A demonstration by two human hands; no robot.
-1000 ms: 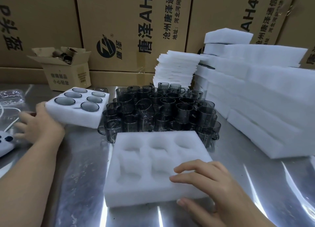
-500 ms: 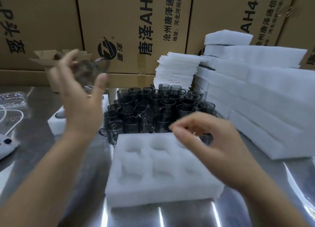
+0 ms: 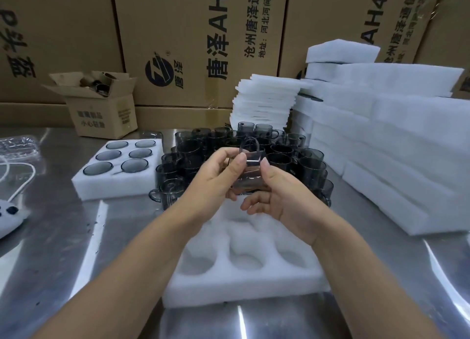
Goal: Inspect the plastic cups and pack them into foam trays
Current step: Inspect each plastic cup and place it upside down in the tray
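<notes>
Both hands meet over the middle of the table, holding one smoky clear cup between them. The left hand curls its fingers round the cup's left side, thumb on top. The right hand pinches the right side, thumb pressed to the wall and fingers tucked beneath. The cup is tilted, its handle pointing up and away from the person (its rim cannot be made out clearly).

Under the hands lies an empty tray of white foam, its round pockets bare; the cup is held above its far edge and does not touch it. Just behind the hands stands a dense cluster of loose cups, upright and touching one another. To the left of that cluster sits a full tray with six cups in its pockets.

On the right, thick foam blocks are piled high, and a stack of thin foam sheets stands behind the loose cups. A small open carton sits at the far left, against large printed cartons. A white cable trails along the table's left edge.
</notes>
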